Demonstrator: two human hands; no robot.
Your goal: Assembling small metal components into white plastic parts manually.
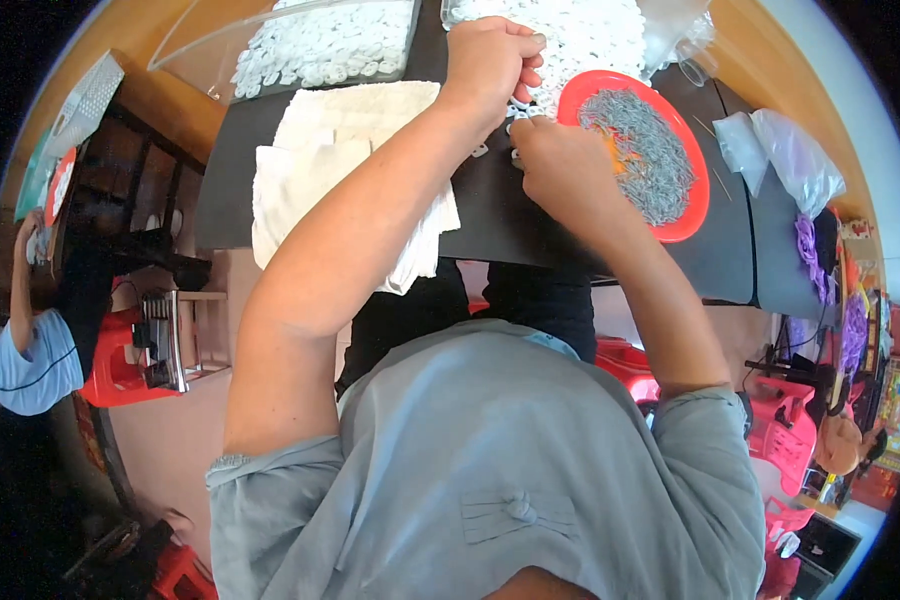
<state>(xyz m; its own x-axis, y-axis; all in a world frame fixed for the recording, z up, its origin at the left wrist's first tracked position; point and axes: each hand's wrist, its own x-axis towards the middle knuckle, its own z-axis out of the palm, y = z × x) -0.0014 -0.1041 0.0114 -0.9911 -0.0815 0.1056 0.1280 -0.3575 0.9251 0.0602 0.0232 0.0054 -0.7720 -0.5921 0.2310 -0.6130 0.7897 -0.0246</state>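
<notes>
My left hand [495,62] hangs over the front edge of a pile of small white plastic pieces [600,40] that look like cable clips. Its thumb and fingers are pinched together, and whatever is between them is too small to make out. Just below and to the right, my right hand [562,158] is closed, with its fingertips among a few loose white pieces [480,151]. What it grips is hidden. Beside it on the right, a red plate [698,165] holds a heap of thin grey nails [650,150], with something orange showing among them.
A cream folded cloth [310,195] lies under my left forearm on the dark table [225,190]. Behind it stands a clear tub [410,40] of white pieces. Plastic bags [795,160] rest at the right. A co-worker in light blue [40,360] is at the far left.
</notes>
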